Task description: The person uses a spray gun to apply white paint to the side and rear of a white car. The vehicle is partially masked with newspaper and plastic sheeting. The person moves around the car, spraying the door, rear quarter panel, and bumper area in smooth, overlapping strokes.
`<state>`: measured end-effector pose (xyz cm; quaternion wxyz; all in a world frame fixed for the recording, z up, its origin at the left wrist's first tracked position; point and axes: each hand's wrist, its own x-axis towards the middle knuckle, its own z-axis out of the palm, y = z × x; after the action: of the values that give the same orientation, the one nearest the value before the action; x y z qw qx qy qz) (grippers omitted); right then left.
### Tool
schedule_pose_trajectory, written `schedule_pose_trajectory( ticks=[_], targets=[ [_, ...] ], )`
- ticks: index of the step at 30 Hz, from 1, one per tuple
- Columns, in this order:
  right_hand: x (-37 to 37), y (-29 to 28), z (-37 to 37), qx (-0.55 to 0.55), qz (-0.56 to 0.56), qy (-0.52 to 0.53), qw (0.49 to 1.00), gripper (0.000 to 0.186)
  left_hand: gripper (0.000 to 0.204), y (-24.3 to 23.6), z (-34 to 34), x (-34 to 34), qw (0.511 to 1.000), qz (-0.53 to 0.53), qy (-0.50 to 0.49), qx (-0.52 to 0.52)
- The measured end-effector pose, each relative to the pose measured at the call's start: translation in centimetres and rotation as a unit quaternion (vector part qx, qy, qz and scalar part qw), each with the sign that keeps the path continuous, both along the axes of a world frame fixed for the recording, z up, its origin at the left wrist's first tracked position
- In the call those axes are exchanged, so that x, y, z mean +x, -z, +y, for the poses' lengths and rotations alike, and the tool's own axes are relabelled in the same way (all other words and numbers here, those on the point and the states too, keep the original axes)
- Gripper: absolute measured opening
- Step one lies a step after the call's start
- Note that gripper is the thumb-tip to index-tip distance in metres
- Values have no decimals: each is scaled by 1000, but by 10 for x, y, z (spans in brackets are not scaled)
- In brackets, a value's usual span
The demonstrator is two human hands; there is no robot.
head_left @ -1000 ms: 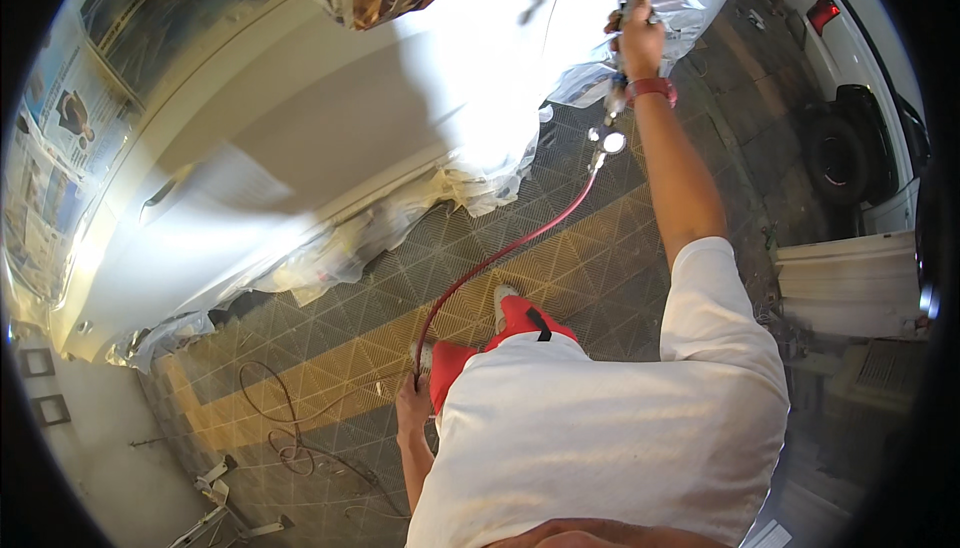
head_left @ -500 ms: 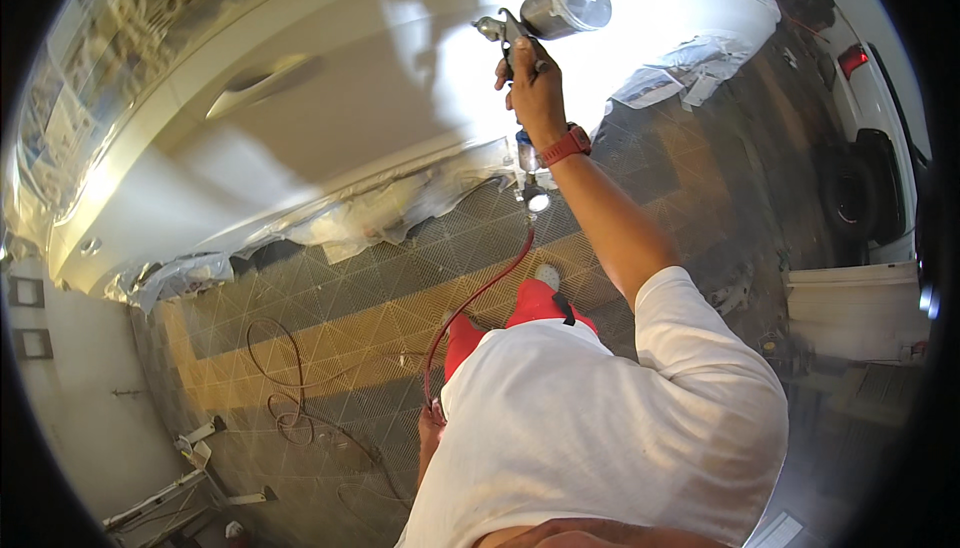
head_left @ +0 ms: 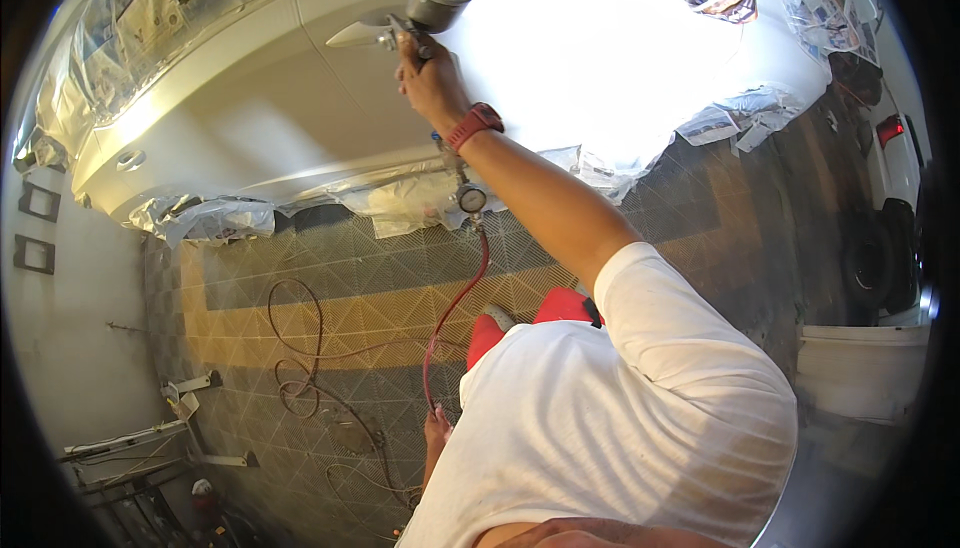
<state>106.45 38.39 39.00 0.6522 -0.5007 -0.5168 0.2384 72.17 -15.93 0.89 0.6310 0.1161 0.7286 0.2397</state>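
My right hand [head_left: 432,86], with a red watch on its wrist, is closed round the grip of a spray gun [head_left: 441,4] with a grey cup on top. The gun is beside the door handle [head_left: 357,35] of a pale car body [head_left: 250,133]; whether it sprays I cannot tell. Below the grip hang a round pressure gauge [head_left: 471,199] and a red hose [head_left: 459,300], which runs down to my left hand [head_left: 437,429]. That hand is low at my left side, its fingers closed on the hose and partly hidden by my shirt.
Masking film and paper [head_left: 405,203] fringe the car's lower edge, and more film [head_left: 130,43] covers its upper part. Hose loops [head_left: 300,388] lie on the grid floor. A metal stand [head_left: 190,398] is at lower left; another white vehicle [head_left: 900,183] is at right.
My right hand has carried the spray gun leftward along the car, up to the door handle. The gauge and hose have swung left with it. The view has shifted too.
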Motion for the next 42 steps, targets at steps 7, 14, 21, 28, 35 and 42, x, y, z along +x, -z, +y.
schedule_pose_trajectory(
  ticks=[7, 14, 21, 28, 35, 42],
  targets=[
    [-21, -53, 8, -64, 171, -177, 967, 59, 53, 43, -23, -11, 953, 190, 232, 45],
    [89, -34, -39, -35, 83, 41, 995, 45, 55, 77, 1, 3, 921, 191, 275, 201],
    [240, 0, -106, 18, 163, 213, 963, 38, 48, 18, 74, 48, 900, 197, 350, 171],
    [402, 20, -164, 27, 95, 279, 955, 45, 45, -24, 134, 141, 831, 284, 450, 158],
    [576, 19, -213, -6, 48, 322, 946, 57, 47, -40, 165, 274, 806, 244, 519, 150],
    [731, -12, -252, -36, 57, 348, 935, 62, 47, -64, 172, 371, 753, 227, 571, 235]
  ],
)
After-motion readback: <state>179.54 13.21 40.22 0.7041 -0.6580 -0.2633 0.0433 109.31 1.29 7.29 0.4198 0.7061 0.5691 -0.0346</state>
